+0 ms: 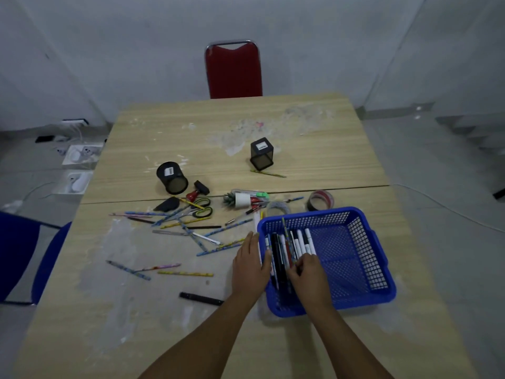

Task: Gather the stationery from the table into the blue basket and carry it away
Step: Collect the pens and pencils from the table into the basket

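Observation:
The blue basket [355, 242] stands on the front right of the wooden table [191, 132]. Several markers and pens [300, 242] lie along its left side. My right hand [308, 274] is inside the basket, its fingers curled onto the near ends of those markers. My left hand [250, 262] lies with straight fingers against the basket's outer left wall, thumb at the rim. Loose pencils [185, 228], green-handled scissors [202, 212] and a black marker [200, 298] lie on the table to the left.
A round black pen holder [172, 177] lies on its side and a square one [261, 154] stands tilted further back. Two tape rolls [319, 201] and a small pineapple-shaped item [240, 199] sit behind the basket. A red chair [233, 69] stands beyond the table, a blue chair [16, 255] at the left.

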